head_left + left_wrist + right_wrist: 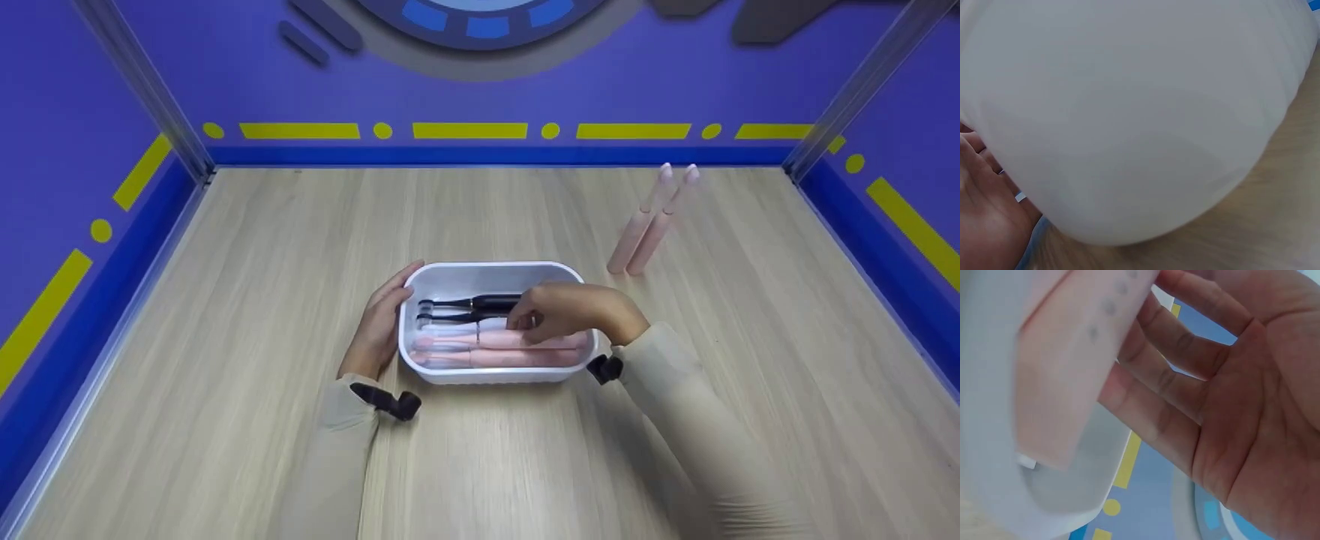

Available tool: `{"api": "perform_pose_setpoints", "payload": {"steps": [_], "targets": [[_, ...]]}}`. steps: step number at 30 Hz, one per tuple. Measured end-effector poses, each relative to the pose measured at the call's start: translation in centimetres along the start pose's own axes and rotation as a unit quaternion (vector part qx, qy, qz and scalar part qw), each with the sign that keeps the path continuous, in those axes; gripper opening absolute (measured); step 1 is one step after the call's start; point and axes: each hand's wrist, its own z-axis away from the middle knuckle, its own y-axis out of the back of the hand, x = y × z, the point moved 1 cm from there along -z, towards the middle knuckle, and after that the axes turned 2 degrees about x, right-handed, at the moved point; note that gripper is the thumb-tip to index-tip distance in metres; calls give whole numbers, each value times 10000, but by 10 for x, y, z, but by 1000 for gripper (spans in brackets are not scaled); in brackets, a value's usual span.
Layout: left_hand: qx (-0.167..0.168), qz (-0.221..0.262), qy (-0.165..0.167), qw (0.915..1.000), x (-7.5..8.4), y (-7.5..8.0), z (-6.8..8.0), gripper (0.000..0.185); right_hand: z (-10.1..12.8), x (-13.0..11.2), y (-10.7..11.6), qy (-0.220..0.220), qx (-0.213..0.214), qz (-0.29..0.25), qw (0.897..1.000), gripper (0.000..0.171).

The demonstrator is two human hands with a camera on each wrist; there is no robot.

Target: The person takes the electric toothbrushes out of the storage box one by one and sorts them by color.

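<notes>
Fingers of the right hand (559,311) curl around a pink plastic electric toothbrush (487,340) mid-handle in the white plastic tub (491,274), probably light, stiff, slick; left hand (379,326) rests flat against the tub's end.

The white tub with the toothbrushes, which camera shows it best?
The head view: the whole white tub shows, with the left hand against its end and the right hand reaching inside. The left wrist view shows only its blurred outer wall; the right wrist view only part of its rim.
</notes>
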Motion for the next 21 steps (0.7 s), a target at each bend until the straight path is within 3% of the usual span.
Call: {"api": "perform_pose_setpoints", "payload": {"steps": [12, 21], "targets": [[137, -82, 39, 9999, 0, -1, 0, 49, 0, 1, -2, -565, -64, 9, 9984, 21], [83, 56, 33, 9999, -1, 0, -1, 49, 2, 2, -4, -386, 72, 75, 9992, 21]]}}
